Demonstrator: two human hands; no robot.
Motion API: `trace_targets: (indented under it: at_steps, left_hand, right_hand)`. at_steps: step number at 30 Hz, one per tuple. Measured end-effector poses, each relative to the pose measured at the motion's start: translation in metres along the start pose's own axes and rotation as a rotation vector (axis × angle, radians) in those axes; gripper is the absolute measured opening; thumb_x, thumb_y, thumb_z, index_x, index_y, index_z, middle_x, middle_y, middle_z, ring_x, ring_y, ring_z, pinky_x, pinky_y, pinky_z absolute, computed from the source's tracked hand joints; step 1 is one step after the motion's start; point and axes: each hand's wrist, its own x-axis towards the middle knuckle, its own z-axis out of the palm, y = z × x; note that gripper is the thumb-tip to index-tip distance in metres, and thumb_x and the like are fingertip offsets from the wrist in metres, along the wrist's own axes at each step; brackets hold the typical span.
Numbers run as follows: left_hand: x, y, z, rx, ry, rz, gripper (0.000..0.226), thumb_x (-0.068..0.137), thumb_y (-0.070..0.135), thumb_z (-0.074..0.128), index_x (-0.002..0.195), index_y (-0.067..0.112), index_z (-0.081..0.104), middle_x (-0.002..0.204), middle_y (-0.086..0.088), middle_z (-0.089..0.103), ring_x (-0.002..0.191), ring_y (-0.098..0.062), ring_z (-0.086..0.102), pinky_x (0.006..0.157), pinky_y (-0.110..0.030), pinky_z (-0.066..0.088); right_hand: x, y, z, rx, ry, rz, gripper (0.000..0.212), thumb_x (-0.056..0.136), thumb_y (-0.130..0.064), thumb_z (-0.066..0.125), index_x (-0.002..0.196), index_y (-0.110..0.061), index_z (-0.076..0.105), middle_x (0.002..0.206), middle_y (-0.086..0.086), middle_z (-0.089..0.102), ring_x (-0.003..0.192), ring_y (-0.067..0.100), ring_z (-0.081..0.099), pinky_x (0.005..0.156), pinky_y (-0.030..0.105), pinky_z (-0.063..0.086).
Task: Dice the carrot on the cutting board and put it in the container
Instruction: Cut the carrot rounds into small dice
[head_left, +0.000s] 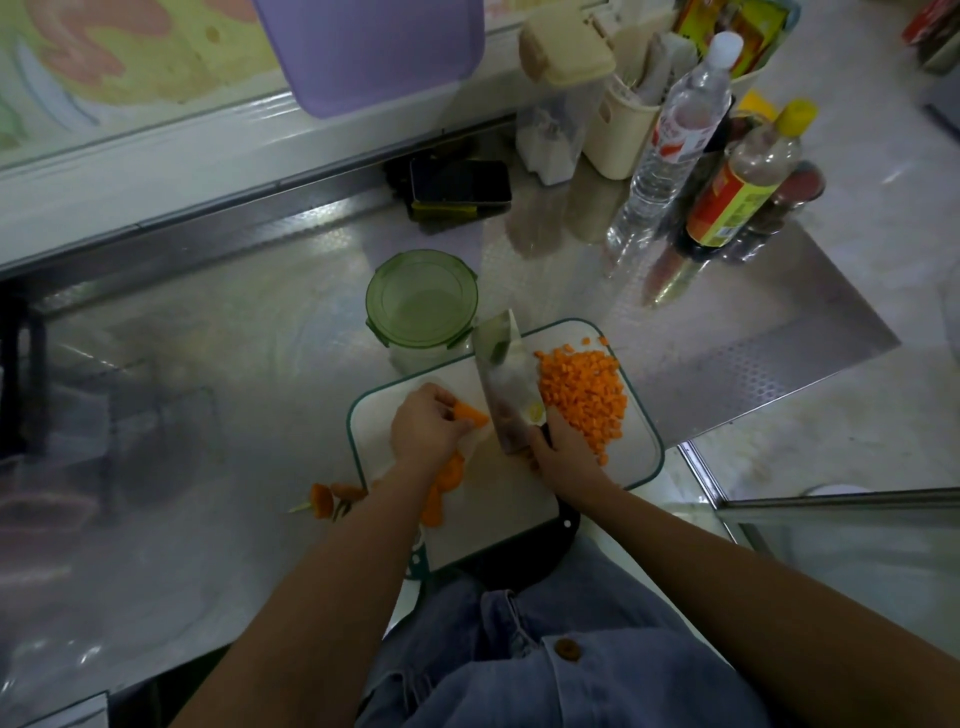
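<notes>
Roughly, the dicing looks well past halfway, though none of it seems to have been transferred yet. Off the left edge of the cutting board (498, 499), carrot trimmings (327, 501) lie on the steel counter (249, 338). Just inside that edge, partly under the left forearm, sit uncut carrot slabs (441, 491), so cutting remains. Beyond the board's far left corner stands the round container (422, 299) with its green lid on.

Near the board's middle, the left hand (423, 426) pinches a short carrot piece (470, 413) in curled fingers, its cut end pointing at the cleaver (506, 384) just beside it. The right hand (563, 454) is wrapped round the cleaver's handle, close to the blade. Toward the far right corner spreads a heap of diced carrot (584, 395), right beside the blade's right face and beyond the right hand.
</notes>
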Motion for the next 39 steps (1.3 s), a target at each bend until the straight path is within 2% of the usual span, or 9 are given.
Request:
trace_targets:
  at_steps: [3, 6, 9, 13, 19, 25, 30, 35, 39]
  left_hand:
    - [-0.003, 0.003, 0.004, 0.146, 0.028, 0.1, 0.034, 0.077, 0.031, 0.076, 0.105, 0.022, 0.057, 0.085, -0.002, 0.062, 0.083, -0.022, 0.06, 0.063, -0.03, 0.042]
    - [-0.005, 0.007, 0.004, 0.399, 0.014, 0.246, 0.033, 0.083, 0.037, 0.067, 0.112, 0.026, 0.057, 0.094, -0.003, 0.063, 0.091, -0.023, 0.06, 0.067, -0.031, 0.044]
    - [-0.006, 0.014, 0.001, 0.57, 0.033, 0.351, 0.024, 0.086, 0.038, 0.062, 0.104, 0.022, 0.064, 0.098, -0.004, 0.062, 0.094, -0.024, 0.059, 0.069, -0.031, 0.042]
    - [-0.007, 0.015, 0.002, 0.614, 0.045, 0.374, 0.021, 0.087, 0.036, 0.062, 0.098, 0.019, 0.065, 0.098, -0.007, 0.058, 0.095, -0.025, 0.056, 0.067, -0.031, 0.038]
    - [-0.005, 0.011, 0.004, 0.555, 0.008, 0.357, 0.028, 0.086, 0.036, 0.065, 0.107, 0.021, 0.056, 0.107, -0.007, 0.05, 0.102, -0.026, 0.051, 0.075, -0.037, 0.044]
    - [-0.005, 0.01, 0.006, 0.569, -0.009, 0.381, 0.026, 0.087, 0.032, 0.064, 0.107, 0.019, 0.053, 0.108, -0.009, 0.045, 0.102, -0.028, 0.048, 0.073, -0.037, 0.042]
    - [0.002, 0.01, 0.006, 0.543, -0.046, 0.33, 0.03, 0.085, 0.034, 0.066, 0.106, 0.016, 0.054, 0.113, -0.01, 0.045, 0.109, -0.027, 0.044, 0.081, -0.037, 0.044]
    - [0.001, 0.006, 0.002, 0.328, -0.073, 0.301, 0.022, 0.078, 0.028, 0.074, 0.086, 0.017, 0.056, 0.086, -0.002, 0.054, 0.088, -0.023, 0.056, 0.068, -0.03, 0.04]
    - [-0.001, 0.006, -0.005, 0.133, -0.12, 0.256, 0.02, 0.077, 0.024, 0.076, 0.091, 0.015, 0.065, 0.082, 0.001, 0.059, 0.081, -0.016, 0.057, 0.067, -0.026, 0.04]
  right_hand:
    - [0.001, 0.001, 0.001, -0.005, -0.004, 0.028, 0.009, 0.099, -0.023, 0.046, 0.103, -0.016, 0.049, 0.088, 0.011, 0.062, 0.084, 0.028, 0.061, 0.073, 0.041, 0.047]
    - [0.001, 0.002, 0.001, 0.006, -0.003, 0.02, 0.003, 0.098, -0.02, 0.047, 0.101, -0.018, 0.047, 0.088, 0.01, 0.062, 0.082, 0.025, 0.06, 0.071, 0.037, 0.045]
    - [0.001, 0.002, 0.001, 0.004, 0.001, 0.002, 0.013, 0.098, -0.016, 0.045, 0.107, -0.011, 0.052, 0.087, 0.006, 0.059, 0.081, 0.021, 0.057, 0.068, 0.031, 0.042]
    - [0.0, 0.001, 0.0, -0.005, 0.001, -0.003, 0.017, 0.098, -0.017, 0.045, 0.111, -0.007, 0.052, 0.086, 0.001, 0.056, 0.08, 0.017, 0.054, 0.066, 0.027, 0.035]
    - [0.002, 0.004, 0.001, -0.03, 0.007, 0.02, 0.018, 0.098, -0.018, 0.046, 0.109, -0.004, 0.052, 0.078, 0.003, 0.053, 0.074, 0.018, 0.051, 0.06, 0.027, 0.03]
    - [0.001, 0.003, 0.001, -0.038, 0.003, 0.025, 0.018, 0.098, -0.018, 0.045, 0.107, -0.003, 0.051, 0.078, 0.009, 0.057, 0.075, 0.026, 0.056, 0.068, 0.04, 0.043]
    - [0.0, 0.0, -0.001, -0.034, -0.006, 0.029, 0.018, 0.098, -0.018, 0.046, 0.105, -0.002, 0.05, 0.08, 0.01, 0.055, 0.075, 0.023, 0.054, 0.068, 0.039, 0.042]
    - [0.001, -0.001, -0.002, -0.015, -0.025, 0.044, 0.014, 0.098, -0.02, 0.046, 0.104, -0.007, 0.05, 0.083, 0.008, 0.057, 0.079, 0.026, 0.057, 0.072, 0.041, 0.045]
    - [-0.002, -0.002, -0.004, -0.038, 0.033, 0.038, 0.011, 0.098, -0.021, 0.047, 0.091, -0.014, 0.05, 0.079, 0.006, 0.06, 0.074, 0.024, 0.059, 0.07, 0.044, 0.048]
